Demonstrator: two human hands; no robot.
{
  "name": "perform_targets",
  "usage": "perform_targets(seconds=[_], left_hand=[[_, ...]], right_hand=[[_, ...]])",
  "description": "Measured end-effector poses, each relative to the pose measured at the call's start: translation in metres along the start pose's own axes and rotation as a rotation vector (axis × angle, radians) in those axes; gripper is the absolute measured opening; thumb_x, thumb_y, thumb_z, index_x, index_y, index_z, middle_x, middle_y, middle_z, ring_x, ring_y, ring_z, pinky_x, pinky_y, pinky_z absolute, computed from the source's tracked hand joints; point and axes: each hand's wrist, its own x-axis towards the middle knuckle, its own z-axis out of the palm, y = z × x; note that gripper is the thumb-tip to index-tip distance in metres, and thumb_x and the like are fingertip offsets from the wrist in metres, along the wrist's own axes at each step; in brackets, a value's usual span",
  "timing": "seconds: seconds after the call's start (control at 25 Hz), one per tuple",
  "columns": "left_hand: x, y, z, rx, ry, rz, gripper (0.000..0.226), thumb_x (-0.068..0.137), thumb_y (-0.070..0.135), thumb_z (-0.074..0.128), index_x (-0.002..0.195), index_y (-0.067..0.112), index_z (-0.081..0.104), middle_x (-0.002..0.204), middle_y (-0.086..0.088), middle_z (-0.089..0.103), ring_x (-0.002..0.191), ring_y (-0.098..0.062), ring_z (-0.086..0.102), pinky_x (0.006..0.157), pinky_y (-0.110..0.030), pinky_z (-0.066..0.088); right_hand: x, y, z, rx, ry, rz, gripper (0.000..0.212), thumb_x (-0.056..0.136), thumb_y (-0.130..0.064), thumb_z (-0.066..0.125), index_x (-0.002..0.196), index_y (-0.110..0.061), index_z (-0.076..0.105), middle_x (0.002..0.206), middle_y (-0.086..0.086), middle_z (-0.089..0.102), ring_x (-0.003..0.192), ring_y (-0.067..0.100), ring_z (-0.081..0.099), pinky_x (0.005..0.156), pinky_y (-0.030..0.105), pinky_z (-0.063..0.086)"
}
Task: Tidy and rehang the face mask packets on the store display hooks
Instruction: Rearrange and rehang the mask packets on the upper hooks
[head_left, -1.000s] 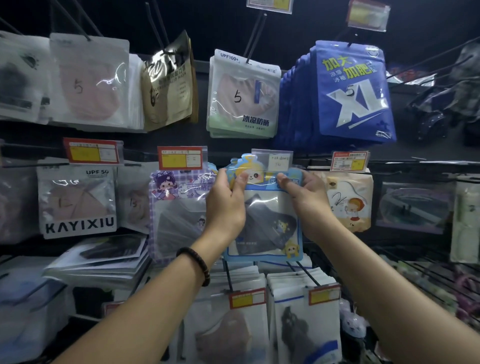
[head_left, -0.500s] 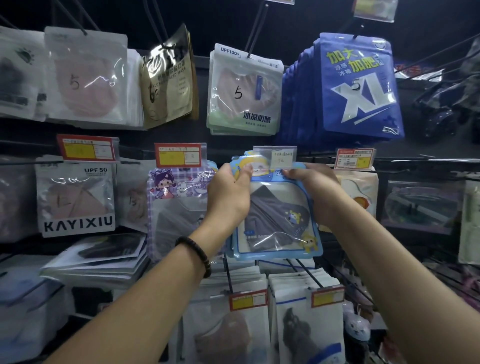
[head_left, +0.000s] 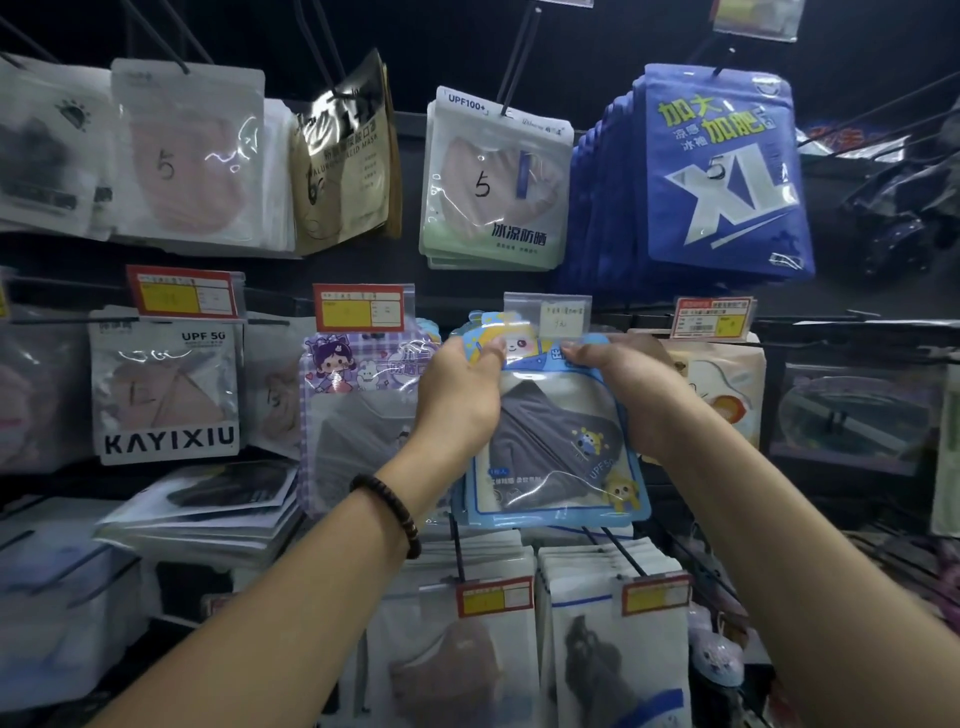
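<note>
Tilted since before, blue-edged cartoon packet (head_left: 558, 467) shows a grey mask.

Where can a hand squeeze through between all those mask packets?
A dark gap runs between the gold packet and the green packet. Another dark band lies under that top row, above the price tags. Crowded lower down, around the purple packet and blue cartoon packet.

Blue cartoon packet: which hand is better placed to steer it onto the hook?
Probably left: left hand pinches the packet beside its cartoon header; right hand holds the top right edge.
</note>
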Motion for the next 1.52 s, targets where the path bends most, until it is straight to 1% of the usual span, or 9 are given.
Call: perform_targets(seconds=[0.32, 0.52, 0.72, 0.84, 0.96, 1.16, 1.28, 1.36, 1.52], left_hand=[[0.012, 0.012, -0.002, 0.160, 0.073, 0.022, 0.040, 0.107, 0.046, 0.056, 0.094, 0.008, 0.062, 0.093, -0.010, 0.069, 0.093, -0.036, 0.065, 0.073, -0.042, 0.043], [0.016, 0.000, -0.010, 0.608, -0.031, 0.016, 0.054, 0.107, 0.062, 0.045, 0.096, 0.011, 0.058, 0.110, -0.022, 0.066, 0.103, -0.042, 0.063, 0.077, -0.039, 0.043], [0.016, 0.002, -0.013, 0.896, -0.007, 0.078, 0.066, 0.106, 0.070, 0.033, 0.104, 0.010, 0.061, 0.108, -0.018, 0.064, 0.093, -0.036, 0.060, 0.072, -0.041, 0.046], [0.013, 0.003, -0.015, 0.971, -0.001, 0.090, 0.072, 0.107, 0.067, 0.032, 0.123, 0.004, 0.062, 0.116, -0.021, 0.066, 0.108, -0.041, 0.066, 0.073, -0.041, 0.046], [0.009, 0.002, -0.021, 0.977, -0.012, 0.100, 0.066, 0.107, 0.065, 0.039, 0.126, 0.005, 0.059, 0.120, -0.020, 0.064, 0.110, -0.042, 0.065, 0.074, -0.040, 0.045], [-0.008, -0.012, -0.056, 0.828, -0.028, 0.168, 0.037, 0.101, 0.059, 0.058, 0.089, 0.023, 0.060, 0.086, -0.001, 0.067, 0.078, -0.024, 0.068, 0.069, -0.037, 0.054], [-0.023, -0.024, -0.091, 0.795, 0.005, 0.188, 0.032, 0.101, 0.049, 0.064, 0.079, 0.027, 0.058, 0.077, 0.008, 0.066, 0.073, -0.013, 0.063, 0.060, -0.027, 0.044], [-0.031, -0.035, -0.114, 0.762, 0.028, 0.155, 0.024, 0.101, 0.043, 0.067, 0.084, 0.030, 0.058, 0.080, 0.010, 0.064, 0.072, -0.006, 0.061, 0.057, -0.017, 0.038], [-0.036, -0.067, -0.147, 0.691, 0.152, 0.189, 0.027, 0.095, 0.037, 0.076, 0.107, 0.028, 0.055, 0.111, 0.008, 0.051, 0.105, -0.015, 0.057, 0.086, -0.029, 0.053]], right_hand=[[0.017, -0.005, 0.006, -0.114, 0.067, -0.047, 0.020, 0.081, -0.029, 0.089, 0.095, -0.016, 0.085, 0.093, 0.008, 0.084, 0.092, 0.035, 0.081, 0.094, 0.053, 0.065], [0.023, 0.019, 0.007, -0.180, 0.031, -0.146, 0.006, 0.102, -0.019, 0.075, 0.099, -0.014, 0.077, 0.078, -0.004, 0.082, 0.073, 0.018, 0.077, 0.057, 0.021, 0.059], [0.030, 0.034, 0.008, -0.483, 0.073, -0.271, 0.040, 0.101, -0.051, 0.069, 0.119, -0.016, 0.062, 0.117, 0.009, 0.074, 0.105, 0.030, 0.073, 0.093, 0.054, 0.061], [0.023, 0.035, 0.007, -0.651, 0.137, -0.347, 0.043, 0.103, -0.040, 0.069, 0.134, -0.016, 0.052, 0.132, 0.008, 0.064, 0.119, 0.019, 0.056, 0.104, 0.037, 0.045], [0.007, 0.037, 0.007, -0.696, 0.288, -0.461, 0.050, 0.099, -0.029, 0.076, 0.138, -0.013, 0.049, 0.137, 0.010, 0.054, 0.111, 0.008, 0.034, 0.089, 0.017, 0.025], [-0.035, 0.065, 0.032, -0.628, 0.457, -0.661, 0.053, 0.085, -0.013, 0.083, 0.128, -0.014, 0.052, 0.129, 0.008, 0.047, 0.119, 0.026, 0.050, 0.105, 0.043, 0.049], [-0.065, 0.088, 0.061, -0.619, 0.283, -0.824, 0.031, 0.086, -0.012, 0.079, 0.113, -0.016, 0.063, 0.113, 0.001, 0.054, 0.100, 0.018, 0.057, 0.089, 0.040, 0.055], [-0.083, 0.092, 0.082, -0.569, 0.152, -0.756, 0.022, 0.090, -0.019, 0.077, 0.109, -0.022, 0.066, 0.105, -0.007, 0.058, 0.090, 0.008, 0.059, 0.082, 0.031, 0.054], [-0.101, 0.080, 0.115, -0.488, -0.009, -0.438, 0.040, 0.095, -0.033, 0.075, 0.132, -0.029, 0.060, 0.121, -0.010, 0.064, 0.109, 0.004, 0.062, 0.095, 0.030, 0.053]])
